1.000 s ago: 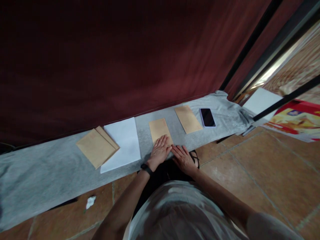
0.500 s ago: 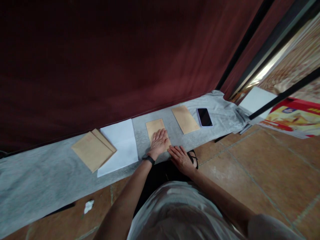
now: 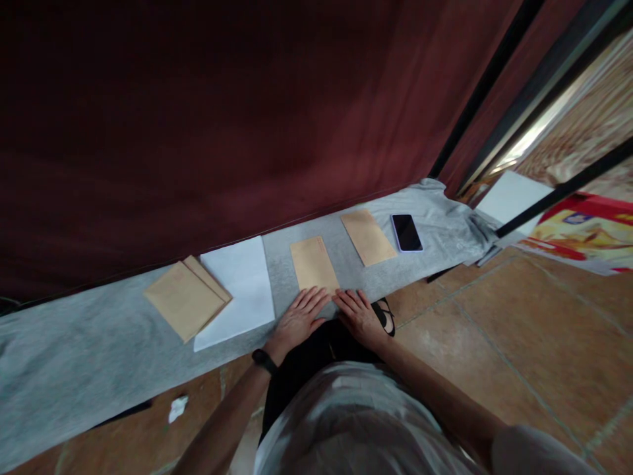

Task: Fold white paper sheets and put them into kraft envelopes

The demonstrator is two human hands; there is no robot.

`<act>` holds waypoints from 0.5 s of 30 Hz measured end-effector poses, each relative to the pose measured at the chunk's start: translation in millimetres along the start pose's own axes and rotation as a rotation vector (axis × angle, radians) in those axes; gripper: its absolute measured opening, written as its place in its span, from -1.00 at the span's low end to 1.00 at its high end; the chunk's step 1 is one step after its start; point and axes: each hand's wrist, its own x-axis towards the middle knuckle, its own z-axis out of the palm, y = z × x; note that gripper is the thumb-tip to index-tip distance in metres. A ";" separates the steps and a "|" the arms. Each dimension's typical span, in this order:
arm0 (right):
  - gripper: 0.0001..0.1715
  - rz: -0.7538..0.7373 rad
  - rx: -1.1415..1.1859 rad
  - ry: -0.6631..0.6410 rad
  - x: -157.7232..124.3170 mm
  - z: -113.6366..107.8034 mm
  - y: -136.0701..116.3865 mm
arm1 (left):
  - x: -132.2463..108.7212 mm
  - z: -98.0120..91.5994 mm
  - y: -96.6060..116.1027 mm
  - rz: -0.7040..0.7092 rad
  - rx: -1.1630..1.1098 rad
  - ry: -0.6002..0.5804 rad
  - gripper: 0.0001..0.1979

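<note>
A brown paper envelope (image 3: pixel 313 258) lies flat in front of me on the grey cloth. My left hand (image 3: pixel 299 316), a dark band on its wrist, rests flat with fingers stretched over the envelope's near edge. Beside it, my right hand (image 3: pixel 360 319) lies open, fingertips at the near right corner of the same envelope. To the right is another envelope (image 3: pixel 368 237), untouched. On the left, a small stack of envelopes (image 3: pixel 185 300) partly covers white paper sheets (image 3: pixel 247 284).
A phone (image 3: pixel 407 232) lies right of the envelopes. The narrow cloth-covered bench (image 3: pixel 74 343) runs along a dark red curtain (image 3: pixel 247 132). Black poles (image 3: pixel 487 86) and a red and yellow box (image 3: pixel 583 231) stand at the right. A crumpled white scrap (image 3: pixel 177 409) is on the tiled floor.
My left hand has slid back from the middle of the envelope to its near edge, uncovering most of it. The right hand has stayed at the corner.
</note>
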 end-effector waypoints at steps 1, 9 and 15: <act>-0.40 0.000 0.006 0.000 0.2 0.1 0.0 | -2.4 -0.1 -3.1 0.012 -0.001 -0.001 -0.37; -0.43 -0.002 0.040 0.014 1.6 1.5 1.4 | -4.8 6.9 -8.0 -0.028 -0.003 -0.001 -0.31; -0.39 -0.014 0.096 0.032 1.9 1.2 4.5 | -4.6 9.0 -7.0 -0.054 0.051 -0.021 -0.26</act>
